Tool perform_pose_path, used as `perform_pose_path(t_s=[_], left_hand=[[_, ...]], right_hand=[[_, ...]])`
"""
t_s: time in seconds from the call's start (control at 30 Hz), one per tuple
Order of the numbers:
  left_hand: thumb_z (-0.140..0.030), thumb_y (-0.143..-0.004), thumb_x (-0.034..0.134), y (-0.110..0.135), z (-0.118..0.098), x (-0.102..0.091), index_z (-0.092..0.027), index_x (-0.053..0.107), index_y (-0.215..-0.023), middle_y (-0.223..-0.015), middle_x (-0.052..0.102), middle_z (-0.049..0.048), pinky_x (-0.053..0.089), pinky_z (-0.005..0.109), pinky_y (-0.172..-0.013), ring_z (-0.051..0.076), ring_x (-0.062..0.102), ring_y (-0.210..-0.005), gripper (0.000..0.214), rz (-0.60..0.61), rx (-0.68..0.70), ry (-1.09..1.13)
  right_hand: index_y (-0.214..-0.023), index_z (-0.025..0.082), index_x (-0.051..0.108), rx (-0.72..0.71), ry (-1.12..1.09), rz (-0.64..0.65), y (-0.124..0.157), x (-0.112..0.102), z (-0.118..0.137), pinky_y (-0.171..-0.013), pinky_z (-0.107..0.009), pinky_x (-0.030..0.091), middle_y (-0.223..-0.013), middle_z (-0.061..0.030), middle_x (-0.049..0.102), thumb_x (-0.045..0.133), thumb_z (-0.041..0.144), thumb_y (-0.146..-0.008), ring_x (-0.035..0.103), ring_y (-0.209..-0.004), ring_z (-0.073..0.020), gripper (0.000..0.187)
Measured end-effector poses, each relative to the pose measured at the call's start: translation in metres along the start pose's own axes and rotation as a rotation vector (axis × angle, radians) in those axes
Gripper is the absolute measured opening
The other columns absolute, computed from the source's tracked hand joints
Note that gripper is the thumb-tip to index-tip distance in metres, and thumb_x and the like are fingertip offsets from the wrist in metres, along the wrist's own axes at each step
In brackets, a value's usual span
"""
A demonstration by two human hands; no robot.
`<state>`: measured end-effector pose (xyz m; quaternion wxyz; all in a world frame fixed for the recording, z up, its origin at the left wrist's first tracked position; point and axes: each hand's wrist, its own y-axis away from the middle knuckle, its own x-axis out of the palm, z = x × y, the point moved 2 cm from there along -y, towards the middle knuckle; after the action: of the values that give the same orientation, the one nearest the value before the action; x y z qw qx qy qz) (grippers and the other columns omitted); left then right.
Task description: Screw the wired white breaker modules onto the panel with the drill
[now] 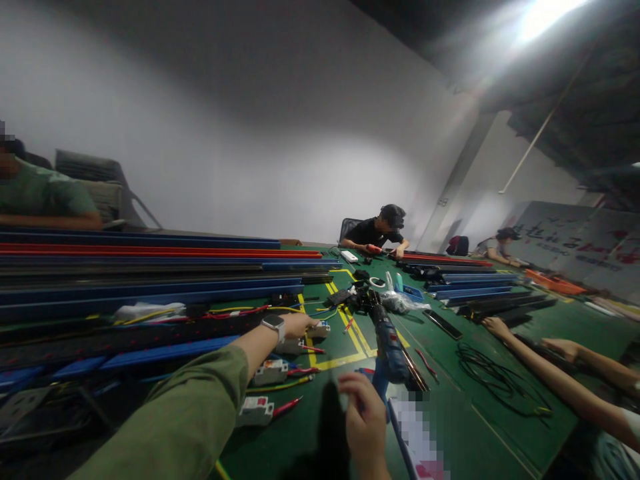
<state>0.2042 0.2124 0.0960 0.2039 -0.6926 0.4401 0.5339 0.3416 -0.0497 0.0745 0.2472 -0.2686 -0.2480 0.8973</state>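
My left hand (299, 325), with a watch on the wrist and a green sleeve behind it, reaches forward. Its fingers are closed on a white circuit breaker (320, 329) that stands on the green table (450, 427). Two more white breakers (271, 371) (255, 411) with red and yellow wires lie nearer to me. My right hand (363, 420) is curled shut at the handle of a blue and black power drill (389, 343), which points away from me. A dark blurred shape sits just left of that hand.
Long blue, red and black rails (150, 267) fill the table's left side. Another person's bare forearms (530, 357) reach in from the right beside a black cable coil (493, 383). A tape roll (376, 283), small tools and yellow floor-tape lines (350, 333) lie ahead. Other people sit farther back.
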Motion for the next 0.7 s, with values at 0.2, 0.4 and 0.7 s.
perform_pose_path(t_s=[0.2,0.4,0.7], left_hand=[[-0.021,-0.086,0.055,-0.002,0.002,0.004,-0.04,0.046,-0.146,-0.139,0.06,0.0052,0.047,0.041,-0.096,0.032,0.06,-0.116,0.064,-0.01,-0.044,0.011],[-0.024,-0.089,0.049,0.0,-0.004,0.001,-0.036,0.048,-0.145,-0.14,0.058,0.0085,0.044,0.046,-0.098,0.035,0.057,-0.122,0.057,-0.01,-0.045,-0.008],[-0.028,-0.087,0.054,0.005,-0.007,0.001,-0.038,0.045,-0.147,-0.139,0.059,0.0088,0.045,0.046,-0.099,0.036,0.058,-0.119,0.061,-0.014,-0.037,-0.024]], right_hand=[[-0.098,0.025,0.055,0.269,-0.011,-0.559,0.033,-0.071,-0.019,-0.073,-0.031,0.049,-0.094,-0.0023,0.055,0.059,0.024,-0.078,0.059,-0.08,-0.02,0.021],[-0.135,0.024,0.047,0.372,-0.145,-0.223,-0.037,-0.066,-0.021,-0.096,-0.04,0.049,-0.117,-0.0084,0.066,0.076,0.041,-0.072,0.065,-0.105,-0.0265,0.071],[-0.106,0.019,0.071,0.401,-0.108,-0.063,-0.059,-0.042,-0.042,-0.07,-0.037,0.052,-0.072,-0.0037,0.071,0.07,0.048,-0.074,0.066,-0.068,-0.0244,0.043]])
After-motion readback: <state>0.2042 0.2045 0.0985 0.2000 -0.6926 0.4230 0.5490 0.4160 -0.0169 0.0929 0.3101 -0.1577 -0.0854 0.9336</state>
